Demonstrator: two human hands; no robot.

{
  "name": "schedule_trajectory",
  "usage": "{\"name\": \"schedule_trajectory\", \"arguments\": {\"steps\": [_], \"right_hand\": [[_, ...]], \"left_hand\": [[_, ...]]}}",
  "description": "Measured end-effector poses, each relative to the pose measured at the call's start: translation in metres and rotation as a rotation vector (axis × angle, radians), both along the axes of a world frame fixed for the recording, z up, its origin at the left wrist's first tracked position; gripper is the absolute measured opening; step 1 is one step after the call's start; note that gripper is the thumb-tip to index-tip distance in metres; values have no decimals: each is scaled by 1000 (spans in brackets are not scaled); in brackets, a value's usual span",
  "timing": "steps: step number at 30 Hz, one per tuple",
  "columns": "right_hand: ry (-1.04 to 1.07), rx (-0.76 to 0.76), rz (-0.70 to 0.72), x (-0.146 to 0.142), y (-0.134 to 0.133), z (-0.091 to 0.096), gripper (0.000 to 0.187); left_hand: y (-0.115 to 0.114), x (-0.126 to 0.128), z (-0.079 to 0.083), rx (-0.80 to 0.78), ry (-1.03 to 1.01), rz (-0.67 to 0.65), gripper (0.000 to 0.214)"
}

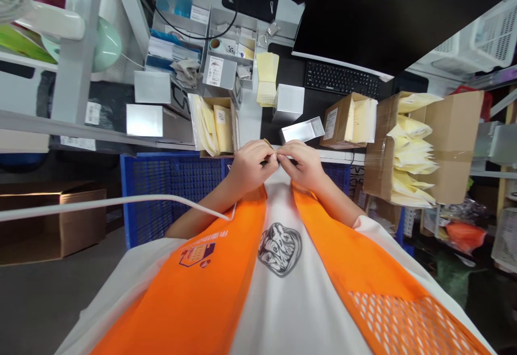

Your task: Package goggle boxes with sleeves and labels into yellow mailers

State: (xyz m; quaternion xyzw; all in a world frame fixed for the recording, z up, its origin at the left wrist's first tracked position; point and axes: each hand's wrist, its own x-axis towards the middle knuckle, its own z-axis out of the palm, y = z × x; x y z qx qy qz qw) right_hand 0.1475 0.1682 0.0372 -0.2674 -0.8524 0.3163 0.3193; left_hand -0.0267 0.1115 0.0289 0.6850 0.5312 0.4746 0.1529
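Note:
My left hand [251, 167] and my right hand [304, 163] meet close to my chest, fingers pinched together on a small yellowish packet [270, 145] whose edge shows between them. Both hands are closed on it. Just beyond them a silver box [302, 129] lies on its side at the desk's near edge. An upright silver box [288, 102] stands behind it. I wear a white shirt and an orange vest [226, 279].
Open cardboard boxes of yellow packets stand at the left [215, 126], centre right [348, 122] and right [420, 147]. A keyboard [341, 79] and black monitor [388, 10] sit behind. A blue crate [169, 193] is below the desk. A white cable [121, 202] crosses the left.

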Motion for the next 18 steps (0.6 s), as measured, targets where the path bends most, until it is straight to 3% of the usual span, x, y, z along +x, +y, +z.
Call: {"name": "schedule_trajectory", "arguments": {"steps": [6,14,18], "right_hand": [[8,87,-23,2,0,-2,15],[-5,-16,-68,7,-1,-3,16],[8,19,-58,9,0,-5,15]], "left_hand": [[0,6,-2,10,81,3,21],[-1,11,0,52,22,-28,20],[-2,11,0,36,38,-47,20]]}}
